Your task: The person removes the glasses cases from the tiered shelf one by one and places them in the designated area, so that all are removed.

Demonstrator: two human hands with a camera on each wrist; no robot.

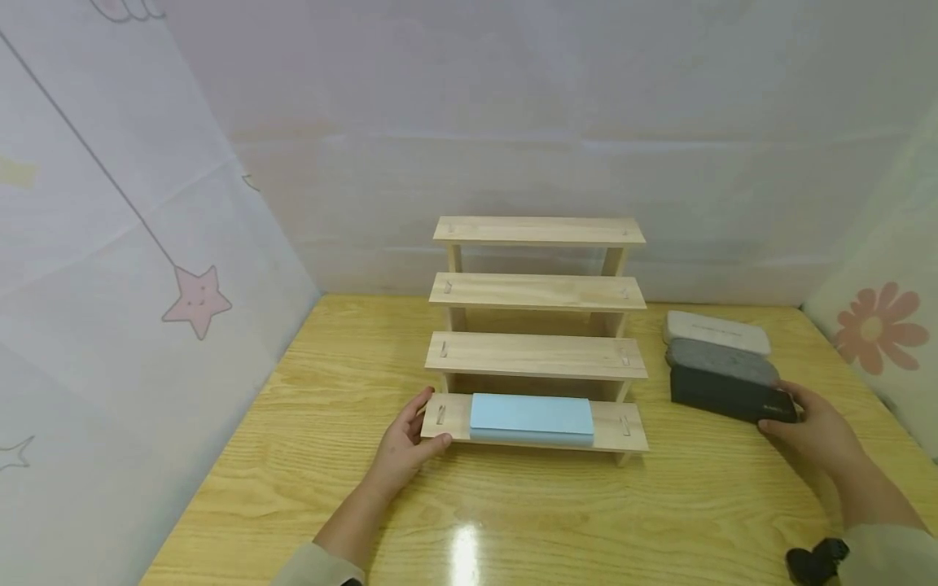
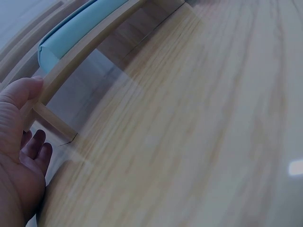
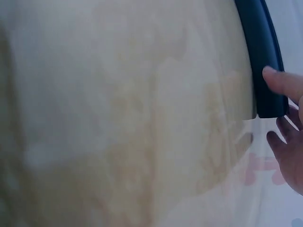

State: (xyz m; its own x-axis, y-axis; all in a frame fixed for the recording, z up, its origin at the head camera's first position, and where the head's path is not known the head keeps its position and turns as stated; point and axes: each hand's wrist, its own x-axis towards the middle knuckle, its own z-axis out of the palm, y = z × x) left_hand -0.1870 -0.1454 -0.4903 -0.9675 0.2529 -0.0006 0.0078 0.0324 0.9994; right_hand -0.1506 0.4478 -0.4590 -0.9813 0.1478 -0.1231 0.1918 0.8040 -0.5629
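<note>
My left hand grips the left end of the lowest board of a four-tier wooden display stand, its thumb at the front edge. On that board lies a light-blue glasses case. At the right, my right hand pinches the near right end of a black glasses case, which rests on the table. In the right wrist view the thumb presses one face of the black case. Behind it sit a grey fabric-like case and a white case.
The upper three boards of the stand carry nothing. The wood-grain table meets a pale cloth backdrop at the back and sides. A small black object shows beside the right sleeve.
</note>
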